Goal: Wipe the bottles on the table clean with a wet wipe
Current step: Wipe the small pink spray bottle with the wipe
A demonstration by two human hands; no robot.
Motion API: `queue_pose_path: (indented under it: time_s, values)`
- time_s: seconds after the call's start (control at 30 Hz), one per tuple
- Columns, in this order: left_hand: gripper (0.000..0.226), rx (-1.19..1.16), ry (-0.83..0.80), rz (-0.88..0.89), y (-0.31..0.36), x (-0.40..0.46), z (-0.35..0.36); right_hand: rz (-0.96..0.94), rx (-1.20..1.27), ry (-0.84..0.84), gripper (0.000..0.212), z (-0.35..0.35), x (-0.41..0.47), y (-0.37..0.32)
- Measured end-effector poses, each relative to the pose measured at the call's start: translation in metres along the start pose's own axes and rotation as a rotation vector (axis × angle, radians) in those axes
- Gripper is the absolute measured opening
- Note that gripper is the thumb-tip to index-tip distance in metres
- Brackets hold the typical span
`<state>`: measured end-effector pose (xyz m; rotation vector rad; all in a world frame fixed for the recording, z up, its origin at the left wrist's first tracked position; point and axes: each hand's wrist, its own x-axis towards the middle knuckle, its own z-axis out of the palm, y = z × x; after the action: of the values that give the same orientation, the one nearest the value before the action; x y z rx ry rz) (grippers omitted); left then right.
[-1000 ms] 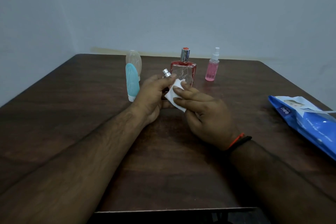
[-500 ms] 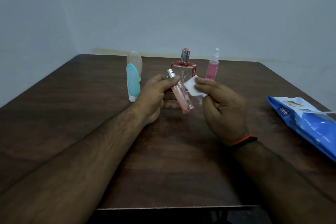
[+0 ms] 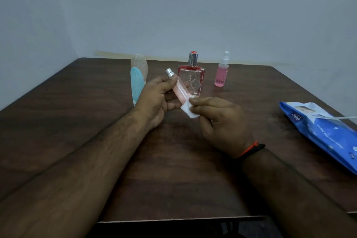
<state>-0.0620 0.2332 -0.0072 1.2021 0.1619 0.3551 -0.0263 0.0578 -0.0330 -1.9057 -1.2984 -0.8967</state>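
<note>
L hand (image 3: 156, 98) grips a slim pink vial (image 3: 178, 91) w/ silver cap, tilted, cap up past the thumb. R hand (image 3: 218, 120) pinches the folded wet wipe (image 3: 188, 109). Half a sec ago the wipe was lifted off beside the vial; now it's pressed on the vial's lower end, so probably wiping the base. Beyond L hand: teal bottle (image 3: 136, 85), square red perfume bottle (image 3: 191, 77), pink spray bottle (image 3: 221, 73), likely still to do. Wipes pack (image 3: 324, 133) lies well R of R hand.

Three bottles (image 3: 191, 74) stand in a row across the far bench (image 3: 77, 121); wipes pack (image 3: 324, 133) at right edge.
</note>
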Motion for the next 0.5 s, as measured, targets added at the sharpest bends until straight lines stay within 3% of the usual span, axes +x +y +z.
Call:
queue_pose_path:
  time_s: [0.23,0.37,0.5]
  values:
    - [0.018,0.034,0.038,0.006,0.004,-0.001,0.002,0.05,-0.029,0.173,0.028,-0.006,0.002,0.002]
    - [0.027,0.066,0.001,-0.008,0.002,-0.006,0.007,-0.012,-0.004,-0.019,0.035,0.004,0.006,0.0]
    - [0.019,0.061,0.024,0.005,0.001,-0.005,0.007,-0.107,-0.082,-0.119,0.036,0.006,0.004,-0.002]
